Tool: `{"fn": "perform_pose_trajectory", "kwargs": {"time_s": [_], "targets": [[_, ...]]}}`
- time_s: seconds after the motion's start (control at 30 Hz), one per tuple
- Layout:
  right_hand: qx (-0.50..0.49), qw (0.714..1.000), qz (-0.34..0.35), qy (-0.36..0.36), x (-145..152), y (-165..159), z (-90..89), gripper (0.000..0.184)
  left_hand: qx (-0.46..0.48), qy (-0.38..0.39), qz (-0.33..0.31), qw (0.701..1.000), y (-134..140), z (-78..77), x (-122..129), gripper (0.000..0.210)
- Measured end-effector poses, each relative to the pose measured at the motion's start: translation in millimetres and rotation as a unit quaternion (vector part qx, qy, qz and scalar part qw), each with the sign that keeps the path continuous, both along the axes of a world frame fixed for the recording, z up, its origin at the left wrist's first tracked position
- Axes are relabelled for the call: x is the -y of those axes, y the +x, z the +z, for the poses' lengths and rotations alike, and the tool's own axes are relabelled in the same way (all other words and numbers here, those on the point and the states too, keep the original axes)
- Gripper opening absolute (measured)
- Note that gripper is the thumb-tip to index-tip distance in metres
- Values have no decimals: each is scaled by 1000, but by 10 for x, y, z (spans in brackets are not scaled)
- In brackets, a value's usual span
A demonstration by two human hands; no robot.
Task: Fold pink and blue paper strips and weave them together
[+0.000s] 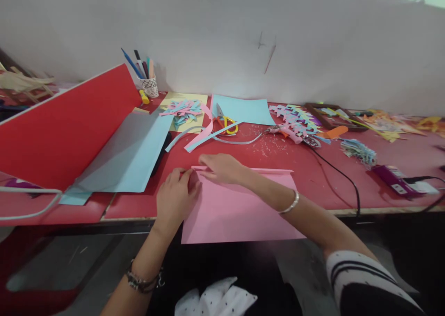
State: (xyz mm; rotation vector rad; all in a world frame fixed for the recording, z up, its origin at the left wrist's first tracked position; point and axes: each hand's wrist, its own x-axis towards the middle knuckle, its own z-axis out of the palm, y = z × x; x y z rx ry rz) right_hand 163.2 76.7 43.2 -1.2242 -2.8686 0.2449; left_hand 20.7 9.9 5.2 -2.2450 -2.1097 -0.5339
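A sheet of pink paper (236, 214) lies in front of me, its near edge hanging over the table's front edge. A narrow strip along its far edge is folded over. My left hand (176, 196) grips the sheet's left end by the fold, fingers bent and thumb close to the crease. My right hand (220, 168) is just right of it, fingers closed on the folded strip, its forearm crossing above the sheet. The fingertips of both hands are partly hidden.
Beyond the sheet are paper strips (200, 137), yellow-handled scissors (229, 125), paper scraps (182, 109) and blue paper (246, 109). A red board (76, 125) leans at left. A pink glue gun (290, 132), its black cord (339, 170) and a purple box (396, 180) lie right.
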Motion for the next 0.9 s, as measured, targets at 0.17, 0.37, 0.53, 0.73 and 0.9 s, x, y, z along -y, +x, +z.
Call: {"fn": "perform_pose_trajectory", "kwargs": {"time_s": [0.17, 0.37, 0.53, 0.73, 0.9], "targets": [[21, 998, 52, 6, -167, -233, -74, 15, 3, 3, 3, 1000, 0, -32, -11, 34], [-2, 999, 54, 1, -231, -224, -106, 16, 12, -16, 14, 1000, 6, -16, -13, 34], [-87, 991, 71, -72, -347, -206, -166, 17, -26, -24, -3, 999, 8, 5, -14, 36], [-114, 985, 76, -107, -435, -195, -213, 16, -64, -45, -23, 997, 5, 28, -22, 43], [-114, 987, 74, -84, -407, -187, -236, 15, -78, -55, -27, 995, 4, 45, -36, 43]]}}
